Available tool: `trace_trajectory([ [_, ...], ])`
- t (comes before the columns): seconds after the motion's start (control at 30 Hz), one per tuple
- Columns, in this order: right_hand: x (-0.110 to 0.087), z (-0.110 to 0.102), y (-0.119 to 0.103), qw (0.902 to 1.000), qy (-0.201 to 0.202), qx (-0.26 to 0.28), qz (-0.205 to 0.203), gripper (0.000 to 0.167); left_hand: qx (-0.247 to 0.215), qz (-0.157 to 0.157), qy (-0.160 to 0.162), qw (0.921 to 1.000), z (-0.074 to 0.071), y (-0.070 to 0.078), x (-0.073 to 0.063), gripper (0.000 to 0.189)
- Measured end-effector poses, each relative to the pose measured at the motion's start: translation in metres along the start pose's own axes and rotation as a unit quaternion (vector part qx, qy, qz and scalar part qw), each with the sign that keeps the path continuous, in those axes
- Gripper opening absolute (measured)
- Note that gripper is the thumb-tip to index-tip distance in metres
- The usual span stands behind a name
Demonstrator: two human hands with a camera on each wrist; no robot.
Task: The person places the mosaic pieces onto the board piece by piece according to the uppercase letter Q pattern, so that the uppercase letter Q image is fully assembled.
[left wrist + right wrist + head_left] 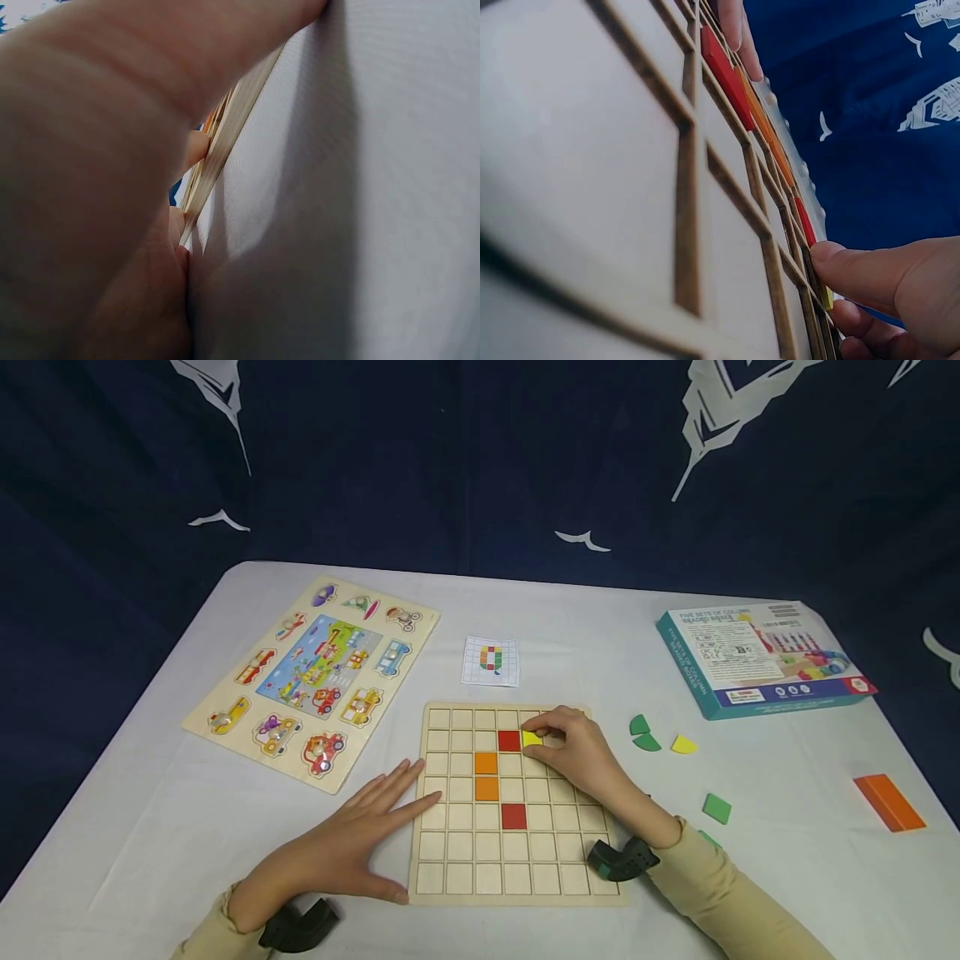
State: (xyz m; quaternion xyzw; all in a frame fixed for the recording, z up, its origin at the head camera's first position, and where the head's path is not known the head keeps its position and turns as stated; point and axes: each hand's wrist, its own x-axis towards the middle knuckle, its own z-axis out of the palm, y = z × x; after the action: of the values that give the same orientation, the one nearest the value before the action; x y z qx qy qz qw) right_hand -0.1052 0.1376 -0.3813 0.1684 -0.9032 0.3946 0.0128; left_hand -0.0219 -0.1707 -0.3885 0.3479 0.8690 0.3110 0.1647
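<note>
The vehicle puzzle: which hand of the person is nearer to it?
Left. The left hand is below the near corner of the puzzle, at the left edge of the board; the right hand is farther away, over the board's right part, pinching a yellow tile.

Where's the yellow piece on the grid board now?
Head view: the yellow piece is near the top of the grid board, immediately right of the upper red square, pinched in the right grip.
</note>
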Motion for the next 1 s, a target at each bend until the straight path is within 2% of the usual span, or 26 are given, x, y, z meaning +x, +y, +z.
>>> trace_trajectory([
  [0.47, 0.000, 0.000, 0.000, 1.0000, 0.000, 0.005, -0.005, 0.023, 0.002, 0.001, 0.001, 1.0000, 0.001, -0.001, -0.001, 0.109],
  [0.6, -0.001, -0.006, -0.003, 0.9999, 0.001, 0.013, -0.005, 0.021, -0.001, 0.002, 0.001, 1.0000, 0.002, -0.001, -0.001, 0.109],
  [0.73, -0.003, -0.026, -0.008, 0.9997, 0.019, 0.012, -0.013, 0.019, -0.003, 0.001, 0.000, 1.0000, 0.003, -0.001, 0.000, 0.109],
  [0.83, -0.007, -0.049, -0.007, 0.9981, 0.050, -0.004, -0.035, 0.019, -0.003, 0.000, -0.001, 1.0000, 0.002, 0.000, 0.000, 0.109],
  [0.93, -0.014, -0.074, 0.002, 0.9955, 0.082, -0.006, -0.048, 0.021, -0.002, 0.000, -0.001, 1.0000, 0.001, 0.000, 0.000, 0.109],
  [1.0, -0.020, -0.089, 0.018, 0.9941, 0.100, -0.001, -0.040, 0.021, 0.001, 0.000, -0.001, 1.0000, 0.000, 0.000, 0.000, 0.109],
])
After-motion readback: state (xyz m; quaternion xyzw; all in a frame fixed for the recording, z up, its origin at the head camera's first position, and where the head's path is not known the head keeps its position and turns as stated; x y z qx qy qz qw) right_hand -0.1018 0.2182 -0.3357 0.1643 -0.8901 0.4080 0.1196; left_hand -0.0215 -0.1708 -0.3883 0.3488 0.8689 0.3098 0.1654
